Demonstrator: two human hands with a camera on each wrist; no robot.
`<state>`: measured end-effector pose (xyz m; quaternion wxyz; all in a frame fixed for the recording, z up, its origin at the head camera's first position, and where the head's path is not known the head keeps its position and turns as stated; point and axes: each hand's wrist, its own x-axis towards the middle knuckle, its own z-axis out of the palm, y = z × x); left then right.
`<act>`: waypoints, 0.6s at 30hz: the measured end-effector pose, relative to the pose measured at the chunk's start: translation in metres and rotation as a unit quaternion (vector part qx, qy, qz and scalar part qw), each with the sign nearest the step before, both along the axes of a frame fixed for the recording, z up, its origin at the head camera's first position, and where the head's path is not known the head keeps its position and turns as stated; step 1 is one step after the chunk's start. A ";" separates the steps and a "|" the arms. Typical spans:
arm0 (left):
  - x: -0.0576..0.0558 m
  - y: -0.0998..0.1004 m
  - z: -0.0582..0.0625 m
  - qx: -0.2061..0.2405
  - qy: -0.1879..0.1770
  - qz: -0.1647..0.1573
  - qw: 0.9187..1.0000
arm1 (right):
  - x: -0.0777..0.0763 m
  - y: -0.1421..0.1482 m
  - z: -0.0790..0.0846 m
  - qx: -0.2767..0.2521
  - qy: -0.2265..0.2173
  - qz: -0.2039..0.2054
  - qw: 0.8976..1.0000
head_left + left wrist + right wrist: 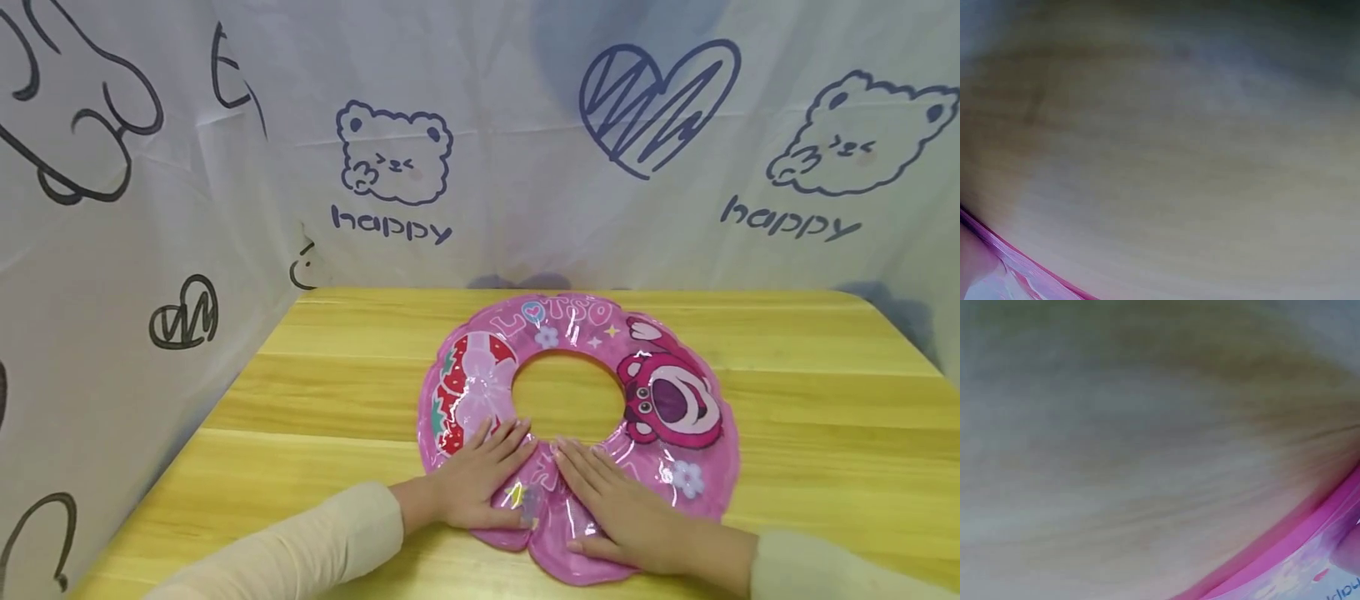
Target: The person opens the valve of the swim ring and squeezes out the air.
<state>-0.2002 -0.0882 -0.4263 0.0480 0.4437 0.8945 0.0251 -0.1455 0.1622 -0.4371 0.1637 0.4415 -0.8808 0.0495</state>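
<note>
A pink, glossy inflatable swim ring (716, 487) lies flat on the table, printed with a bear, strawberries, flowers and the letters LOTSO. On its near left part rests my left hand (477, 485), fingers extended toward the hole and thumb pointing right. My right hand (637, 514) lies on the near right part, its fingers slanting up to the left. The fingertips of both hands come close together near the hole's front rim. Part of the ring's print is covered by the hands. Each wrist view catches only a strip of the pink ring (1029, 265) (1285, 544) in a lower corner.
The yellow wood-grain table (337, 375) extends around the ring. White cloth (510, 192) with drawn hearts, bears and the word happy hangs behind it and along the left side. The table surface is blurred in both wrist views.
</note>
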 end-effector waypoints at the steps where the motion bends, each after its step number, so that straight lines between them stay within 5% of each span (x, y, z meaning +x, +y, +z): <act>1: 0.000 0.000 -0.001 -0.001 0.001 0.001 1.000 | 0.000 0.000 0.000 -0.002 0.008 0.009 1.000; 6: -0.001 0.001 -0.004 -0.004 0.006 0.002 1.000 | 0.002 0.000 0.000 0.008 0.018 0.048 0.999; 18: 0.004 0.005 -0.002 0.004 0.011 0.020 1.000 | 0.004 0.000 0.006 0.030 -0.023 0.046 0.998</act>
